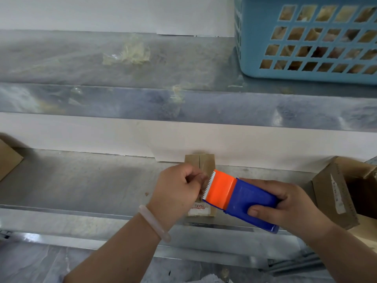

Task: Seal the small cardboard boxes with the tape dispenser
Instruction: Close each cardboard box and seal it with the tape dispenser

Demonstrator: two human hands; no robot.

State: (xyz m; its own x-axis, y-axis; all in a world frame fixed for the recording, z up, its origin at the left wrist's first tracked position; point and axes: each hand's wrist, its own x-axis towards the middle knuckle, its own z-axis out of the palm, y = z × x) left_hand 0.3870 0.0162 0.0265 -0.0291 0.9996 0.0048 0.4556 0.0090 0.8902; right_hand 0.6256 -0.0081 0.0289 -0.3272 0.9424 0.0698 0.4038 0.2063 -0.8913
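Right hand (pixel 293 207) grips tape dispenser (pixel 240 199) over small box (pixel 201 164), left hand (pixel 179 186) fingers pinching at blade, prob. tape end; could slip, stick crooked.

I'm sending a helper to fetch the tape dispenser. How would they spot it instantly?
Look at the lower metal shelf, where both hands meet. The tape dispenser sits in the right hand: blue body, orange head, toothed blade, unlike the brown boxes nearby.
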